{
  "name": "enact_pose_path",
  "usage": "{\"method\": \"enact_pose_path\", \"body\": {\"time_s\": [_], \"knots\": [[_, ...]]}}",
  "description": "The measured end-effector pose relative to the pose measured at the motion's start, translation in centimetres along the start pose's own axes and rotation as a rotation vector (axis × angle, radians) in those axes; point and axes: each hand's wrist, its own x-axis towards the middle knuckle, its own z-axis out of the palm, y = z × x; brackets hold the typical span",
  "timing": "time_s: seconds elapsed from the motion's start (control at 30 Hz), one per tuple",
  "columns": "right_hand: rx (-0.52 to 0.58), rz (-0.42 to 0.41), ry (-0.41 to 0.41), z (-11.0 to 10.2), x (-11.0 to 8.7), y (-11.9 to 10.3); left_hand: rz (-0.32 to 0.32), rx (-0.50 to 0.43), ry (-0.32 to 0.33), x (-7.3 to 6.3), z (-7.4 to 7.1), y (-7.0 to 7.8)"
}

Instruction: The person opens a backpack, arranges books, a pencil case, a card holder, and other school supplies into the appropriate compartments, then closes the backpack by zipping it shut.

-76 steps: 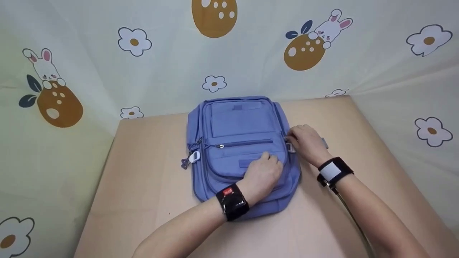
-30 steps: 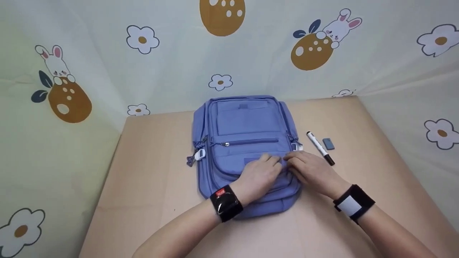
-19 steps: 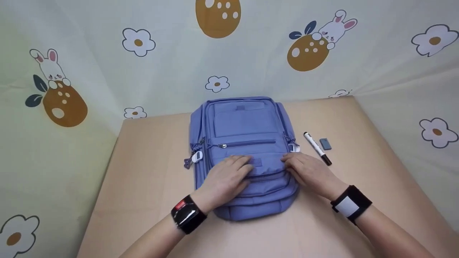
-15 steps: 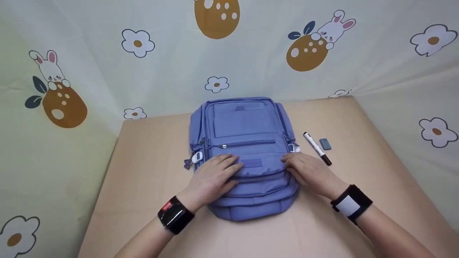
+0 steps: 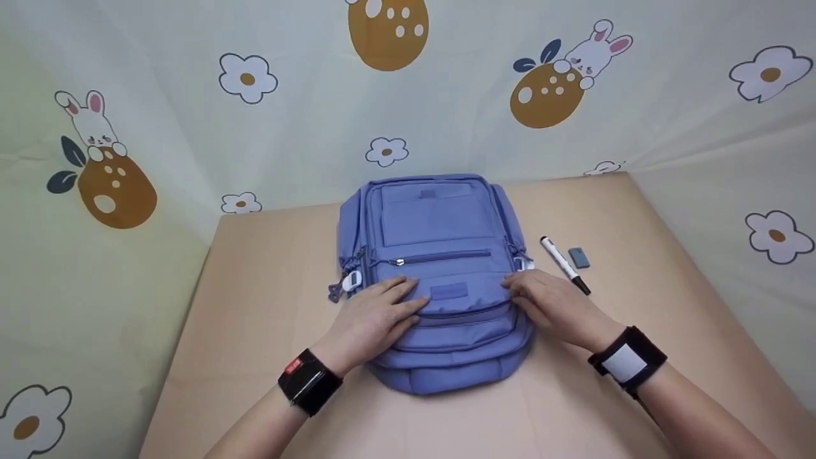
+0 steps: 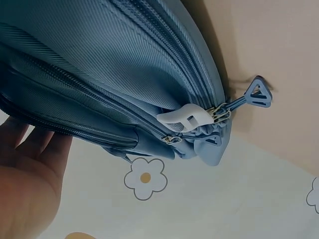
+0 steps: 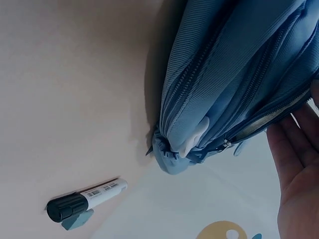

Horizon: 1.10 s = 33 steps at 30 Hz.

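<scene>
A blue backpack lies front side up on the table. Its rounded front pocket has a horizontal zipper above it and a label patch. My left hand rests on the pocket's left part with fingers extended. At the pocket's right edge, my right hand pinches the fabric between fingers and thumb. In the right wrist view, a zipper gap with pale lining shows by those fingers, its metal slider at one end. The pocket's inside is mostly hidden.
Right of the backpack lie a white marker with a dark cap and a small grey-blue block. A white buckle and zipper pulls hang at the bag's left side. Patterned cloth stands behind the table.
My right hand has come down from the bag's right side to the pocket's edge, uncovering the marker and block. My left hand has slid left across the pocket, whose front now sags forward.
</scene>
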Motion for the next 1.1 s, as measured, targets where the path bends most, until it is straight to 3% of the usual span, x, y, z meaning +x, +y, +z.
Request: {"method": "enact_pose_path", "body": {"time_s": [0.2,0.43,0.53,0.83,1.0,1.1], "knots": [[0.014,0.123,-0.006,-0.5,-0.3,-0.2,0.011,-0.025,0.016,0.4,0.0,-0.1],[0.035,0.265,0.075,-1.5,0.4,-0.6,0.005,-0.051,0.022,0.9,-0.1,-0.1],[0.039,0.291,0.113,-1.9,1.0,-0.6,-0.002,-0.052,0.064,1.4,-0.3,-0.2],[0.023,0.306,0.199,-2.3,2.6,-0.7,-0.055,0.004,0.282,4.3,-2.3,-1.0],[0.012,0.305,0.209,-3.1,3.6,-0.5,-0.106,-0.01,0.308,5.4,-3.4,-1.6],[-0.029,0.315,0.222,-4.3,4.0,0.4,-0.171,-0.051,0.31,5.8,-4.2,-2.2]]}}
